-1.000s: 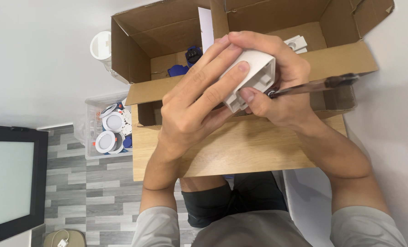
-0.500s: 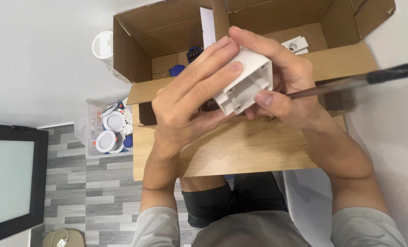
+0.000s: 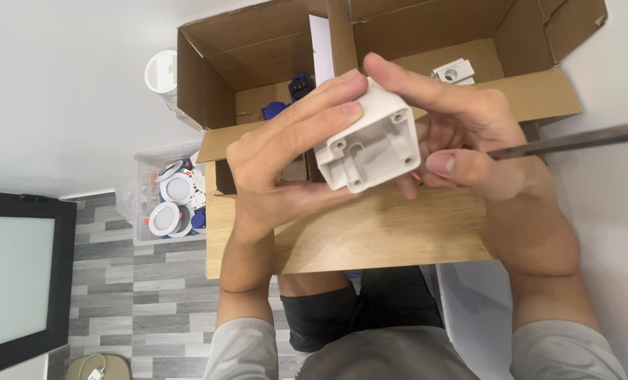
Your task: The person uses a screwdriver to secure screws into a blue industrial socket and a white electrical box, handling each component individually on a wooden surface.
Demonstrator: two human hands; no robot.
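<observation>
Grey wood-look floor planks (image 3: pixel 96 281) run along the left of the view below a white wall, and a dark-framed panel with a pale glass face (image 3: pixel 11 281) stands at the far left edge. Right of it, on the floor, a clear plastic bin (image 3: pixel 141 176) holds round white recessed light fittings (image 3: pixel 177 188), and a white cylindrical cup-like object (image 3: pixel 160 72) sits just above the bin beside an open brown cardboard box (image 3: pixel 215 63). Inside that box lie dark blue parts (image 3: pixel 300 86). A light wooden tabletop (image 3: pixel 370 236) lies under the hands, with the box standing at its far edge.

Over the table, the left hand (image 3: pixel 279 169) curls around a white square plastic housing with screw holes at its corners (image 3: pixel 370 141), fingers laid over its top left side and thumb below. The housing is held in the air between both hands, its open face turned toward the camera, and it hides part of the box flap behind. The right hand (image 3: pixel 469 134) grasps the housing's right side, forefinger across the top, while also pinching a long dark slender tool (image 3: pixel 574 139) that reaches to the right edge. Further back in the box's right compartment rests a small white plastic block (image 3: pixel 453 72)
</observation>
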